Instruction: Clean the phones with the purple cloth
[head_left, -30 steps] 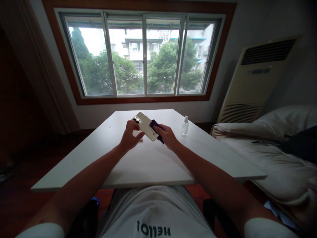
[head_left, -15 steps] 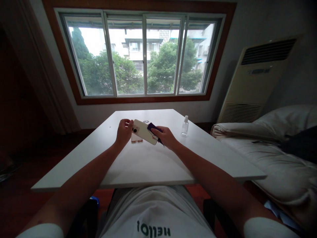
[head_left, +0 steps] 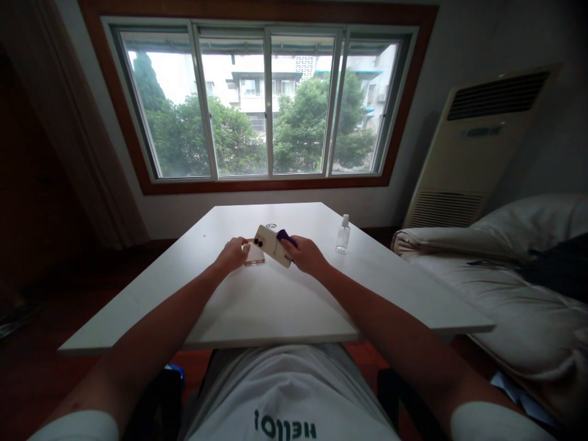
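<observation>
My right hand [head_left: 307,255] is closed around a white phone [head_left: 270,242], which it holds tilted above the white table [head_left: 275,300] with the camera lenses facing me. A dark purple cloth [head_left: 283,235] is bunched in the same hand, against the phone. My left hand [head_left: 233,253] rests on the table with its fingertips on a clear phone case [head_left: 254,254] lying flat beside the phone.
A small clear spray bottle [head_left: 342,234] stands on the table to the right of my hands. A bed with pale bedding [head_left: 505,269] lies along the table's right side, a standing air conditioner [head_left: 478,144] behind it. A wide window [head_left: 264,101] fills the far wall.
My left hand let go of the phone and came down onto the case on the table. The right hand now holds the phone alone and has turned it more upright.
</observation>
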The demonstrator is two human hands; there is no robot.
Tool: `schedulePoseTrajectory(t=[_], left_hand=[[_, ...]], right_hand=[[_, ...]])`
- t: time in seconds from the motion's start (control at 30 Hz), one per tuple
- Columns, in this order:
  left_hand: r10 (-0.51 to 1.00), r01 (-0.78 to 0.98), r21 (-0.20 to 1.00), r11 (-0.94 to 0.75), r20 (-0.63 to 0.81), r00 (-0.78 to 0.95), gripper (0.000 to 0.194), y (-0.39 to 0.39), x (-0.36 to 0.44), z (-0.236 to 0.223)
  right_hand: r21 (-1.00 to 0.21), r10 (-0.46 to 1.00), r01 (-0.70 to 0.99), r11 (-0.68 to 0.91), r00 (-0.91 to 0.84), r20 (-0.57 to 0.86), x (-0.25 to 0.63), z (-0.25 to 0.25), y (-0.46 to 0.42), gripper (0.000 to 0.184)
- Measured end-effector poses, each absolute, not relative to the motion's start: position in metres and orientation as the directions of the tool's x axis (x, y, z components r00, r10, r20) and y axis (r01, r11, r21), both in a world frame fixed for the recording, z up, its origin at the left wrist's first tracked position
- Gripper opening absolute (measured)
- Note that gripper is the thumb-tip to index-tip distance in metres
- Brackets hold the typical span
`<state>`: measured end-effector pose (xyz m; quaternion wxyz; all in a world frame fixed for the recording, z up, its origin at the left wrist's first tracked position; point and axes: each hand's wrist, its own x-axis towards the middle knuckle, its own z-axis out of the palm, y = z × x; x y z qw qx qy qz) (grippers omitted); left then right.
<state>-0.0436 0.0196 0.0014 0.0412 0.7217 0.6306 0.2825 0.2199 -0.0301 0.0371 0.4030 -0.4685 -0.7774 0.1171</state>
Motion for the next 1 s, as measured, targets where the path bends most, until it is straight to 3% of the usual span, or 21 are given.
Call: schedulePoseTrajectory(t=[0.2, 0.43, 0.63, 0.77, 0.87, 1.0], left_hand=[[0.940, 0.920, 0.204, -0.335, 0.130, 0.314, 0.046, 0.011, -0.040, -0.013], [0.863, 0.842, 0.188, -0.506, 0.108, 0.494, 0.047, -0.018, -0.024, 0.004], [0.887, 0.871, 0.190, -0.454, 0.187, 0.421, 0.042, -0.029, -0.018, 0.024], [0.879, 0.883, 0.220, -0.414, 0.350, 0.325, 0.045, -0.028, -0.020, 0.034], [0.850, 0.894, 0.234, -0.383, 0.468, 0.242, 0.040, -0.024, -0.024, 0.035], [0.837, 0.897, 0.278, -0.343, 0.523, 0.158, 0.036, -0.016, -0.030, 0.026]], right_hand=[[-0.573, 0.837, 0.653, 0.495, -0.180, 0.517, 0.222, 0.036, -0.026, 0.047], [-0.479, 0.848, 0.737, 0.477, -0.242, 0.473, 0.222, 0.031, -0.019, 0.042], [-0.310, 0.836, 0.824, 0.474, -0.310, 0.454, 0.223, 0.026, -0.015, 0.041], [-0.203, 0.815, 0.850, 0.487, -0.359, 0.455, 0.223, 0.027, -0.019, 0.041], [-0.156, 0.794, 0.846, 0.511, -0.395, 0.461, 0.223, 0.029, -0.022, 0.042], [-0.140, 0.775, 0.829, 0.541, -0.427, 0.466, 0.223, 0.030, -0.023, 0.038]])
